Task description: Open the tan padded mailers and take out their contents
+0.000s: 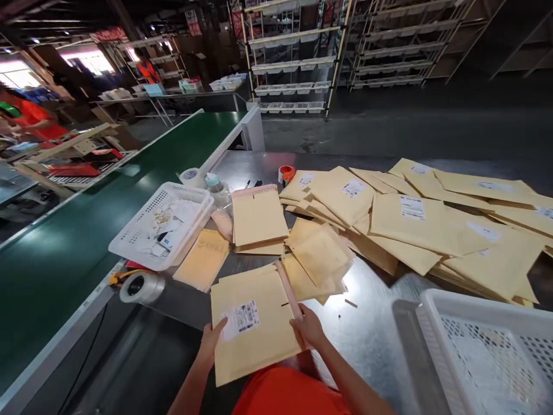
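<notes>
A yellow padded envelope (pixel 259 351) with a white printed label lies between my two hands at the front of the metal table. My left hand (pixel 211 341) grips its left edge, thumb on top by the label. On the opposite side my right hand (pixel 309 327) has its fingers closed on the envelope's right edge, along a pinkish flap strip. Just beyond it sit a stack of unlabelled envelopes (pixel 258 216) and several smaller envelopes (pixel 319 256) fanned out. To their right spreads a heap of labelled envelopes (pixel 410 222).
A white basket (pixel 125 245) with papers stands left, near a green conveyor (pixel 147 155). Around it are a clear tape roll (pixel 144 287), a bottle (pixel 218 187) and a red tape roll (pixel 286 174). An empty-looking white crate (pixel 432 317) occupies the front right. Two people work behind the conveyor.
</notes>
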### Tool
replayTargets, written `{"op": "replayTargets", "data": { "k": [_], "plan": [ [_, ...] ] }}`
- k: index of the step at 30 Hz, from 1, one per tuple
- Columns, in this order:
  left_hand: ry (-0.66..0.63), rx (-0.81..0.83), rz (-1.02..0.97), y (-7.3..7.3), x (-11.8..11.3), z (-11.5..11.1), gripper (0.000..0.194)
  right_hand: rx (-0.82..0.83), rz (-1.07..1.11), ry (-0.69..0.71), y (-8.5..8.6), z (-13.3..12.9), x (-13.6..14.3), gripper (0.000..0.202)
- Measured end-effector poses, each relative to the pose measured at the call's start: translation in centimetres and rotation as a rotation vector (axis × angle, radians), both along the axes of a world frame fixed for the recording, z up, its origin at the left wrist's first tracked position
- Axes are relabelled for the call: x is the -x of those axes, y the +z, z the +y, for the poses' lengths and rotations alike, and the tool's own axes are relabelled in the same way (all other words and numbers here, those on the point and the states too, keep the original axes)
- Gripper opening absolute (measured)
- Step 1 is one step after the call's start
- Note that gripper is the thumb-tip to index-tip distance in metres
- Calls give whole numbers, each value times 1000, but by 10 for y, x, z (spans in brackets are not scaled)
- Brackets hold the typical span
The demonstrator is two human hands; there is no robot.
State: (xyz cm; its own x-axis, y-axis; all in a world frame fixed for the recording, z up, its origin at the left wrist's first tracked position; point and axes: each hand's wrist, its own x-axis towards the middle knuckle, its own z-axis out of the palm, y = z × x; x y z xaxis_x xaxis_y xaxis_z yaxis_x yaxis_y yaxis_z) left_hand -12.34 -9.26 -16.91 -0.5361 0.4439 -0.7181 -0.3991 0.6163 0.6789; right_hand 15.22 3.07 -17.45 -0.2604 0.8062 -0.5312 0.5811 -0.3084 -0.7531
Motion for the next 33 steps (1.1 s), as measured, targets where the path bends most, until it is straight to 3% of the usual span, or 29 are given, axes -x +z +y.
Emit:
{"op": "replayTargets", "data": {
  "k": [2, 6, 10, 13, 17, 19, 22, 27, 30, 33],
  "plan": [
    [29, -32, -76, 1, 9, -4, 21, -38, 122, 4, 5, -8, -5, 40],
    [-28, -325, -71, 10, 27, -15, 53, -132, 282, -61, 14, -25, -26, 47],
    [-225, -380, -25, 18, 26, -18, 69, -238, 284, -189, 2, -38, -60, 42],
    [-377, -312, -6, 14, 13, -13, 61, -231, 215, -124, -17, -46, -79, 46],
    [-385, -266, 35, 2, 1, -2, 51, -270, 112, -71, -23, -48, -79, 44],
    [-356, -262, 58, 0, 5, 3, 54, -253, 58, -55, -11, -43, -67, 44],
    [-295, -238, 16, 3, 21, 6, 53, -159, -18, 75, 14, -32, -40, 40],
    [-108, -48, -412, 0, 50, -7, 49, -76, -67, 152, 29, -18, 3, 22],
    [-74, -7, -387, -16, 59, -14, 43, -115, -152, 104, 28, 9, 3, 21],
    [-130, 29, -300, -30, 61, -13, 42, -232, -296, -7, 34, 61, -19, 33]
  ]
}}
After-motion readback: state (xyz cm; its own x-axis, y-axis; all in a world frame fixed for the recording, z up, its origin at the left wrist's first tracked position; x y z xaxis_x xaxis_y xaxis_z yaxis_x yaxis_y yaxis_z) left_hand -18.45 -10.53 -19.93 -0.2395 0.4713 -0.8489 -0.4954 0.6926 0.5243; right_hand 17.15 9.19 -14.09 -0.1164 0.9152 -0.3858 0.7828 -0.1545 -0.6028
